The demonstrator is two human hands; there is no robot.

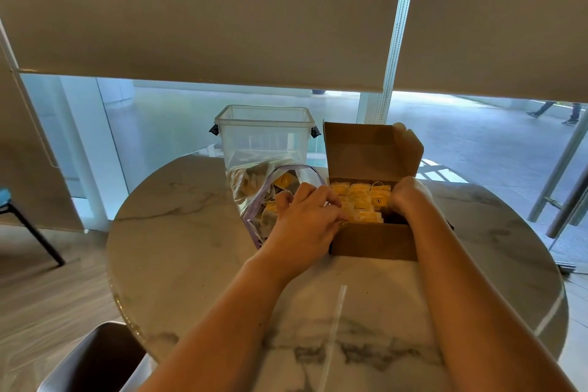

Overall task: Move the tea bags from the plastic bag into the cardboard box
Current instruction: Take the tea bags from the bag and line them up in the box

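An open cardboard box (374,240) stands on the marble table, its lid flap upright at the back. Rows of tea bags (366,197) with yellow tags fill most of it. Left of the box lies a clear plastic zip bag (254,188) with more tea bags inside. My left hand (305,219) reaches over the box's left edge, fingers curled down onto the tea bags. My right hand (409,196) is at the box's right side, fingers bent down into the box. What the fingertips grip is hidden.
A clear plastic tub (264,134) with dark clips stands behind the zip bag. The round marble table (191,248) has a chair (95,360) at its near left edge. Windows with roller blinds lie beyond.
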